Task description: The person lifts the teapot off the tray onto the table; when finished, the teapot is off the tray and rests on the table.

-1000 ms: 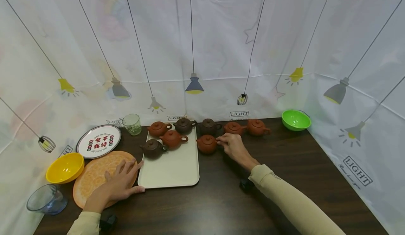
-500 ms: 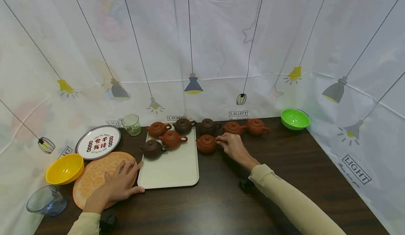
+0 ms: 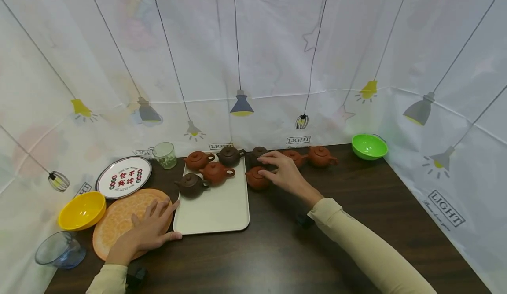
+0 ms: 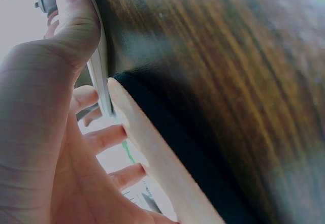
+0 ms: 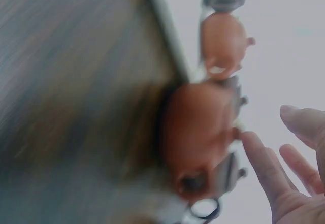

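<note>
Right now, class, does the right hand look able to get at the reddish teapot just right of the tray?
Likely yes: the right hand is close to the reddish teapot, and nothing appears to stand between them. The dark teapot stands behind, leaving the near side free.

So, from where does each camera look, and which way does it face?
Head: on the person's head, facing forward and down over the tray and table; left hand and right hand show.
Left wrist: on that wrist, tilted sideways, facing the edge of the orange disc; part of the left hand shows.
Right wrist: on that wrist, also sideways, facing the blurred red teapot beside the tray; part of the right hand shows.
Shared: head and right wrist both show that red teapot.
</note>
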### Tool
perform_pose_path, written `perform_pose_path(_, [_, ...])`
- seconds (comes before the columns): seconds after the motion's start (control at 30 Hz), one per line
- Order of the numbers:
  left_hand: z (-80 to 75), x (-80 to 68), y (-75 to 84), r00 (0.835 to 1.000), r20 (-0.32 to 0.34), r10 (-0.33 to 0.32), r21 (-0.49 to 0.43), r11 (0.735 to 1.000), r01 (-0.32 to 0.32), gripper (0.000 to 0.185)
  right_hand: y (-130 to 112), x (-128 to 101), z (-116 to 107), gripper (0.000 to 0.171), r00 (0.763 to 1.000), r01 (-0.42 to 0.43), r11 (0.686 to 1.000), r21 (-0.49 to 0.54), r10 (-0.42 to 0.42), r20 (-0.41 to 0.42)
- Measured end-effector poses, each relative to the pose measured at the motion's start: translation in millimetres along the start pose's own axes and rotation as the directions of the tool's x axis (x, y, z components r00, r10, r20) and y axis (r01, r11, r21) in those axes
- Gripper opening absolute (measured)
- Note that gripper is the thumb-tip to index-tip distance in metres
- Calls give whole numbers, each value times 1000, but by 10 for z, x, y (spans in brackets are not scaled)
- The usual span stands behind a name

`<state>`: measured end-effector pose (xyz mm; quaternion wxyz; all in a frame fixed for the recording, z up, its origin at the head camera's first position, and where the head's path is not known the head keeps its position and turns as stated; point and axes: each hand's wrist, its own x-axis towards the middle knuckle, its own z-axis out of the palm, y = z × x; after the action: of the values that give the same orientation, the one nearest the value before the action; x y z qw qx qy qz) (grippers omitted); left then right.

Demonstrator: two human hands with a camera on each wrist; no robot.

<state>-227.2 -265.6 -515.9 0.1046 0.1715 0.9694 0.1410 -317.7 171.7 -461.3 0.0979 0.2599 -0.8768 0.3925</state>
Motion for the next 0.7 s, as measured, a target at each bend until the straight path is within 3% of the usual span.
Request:
perform_pose_path(0.17, [17, 9, -27, 1000, -6, 6, 2, 1000, -6, 100, -245, 166, 132, 40, 997, 37, 995, 89, -42, 59])
perform_pose_path(0.43, [47, 9, -73, 999, -39, 22, -24, 999, -23, 102, -468, 356, 449, 38, 988, 73, 992, 100, -86, 126])
perform_pose_path(0.7, [44, 8, -47, 1000, -9, 3, -23, 1000, -3, 101, -645, 481, 846, 43, 963, 31, 988, 151, -70, 260])
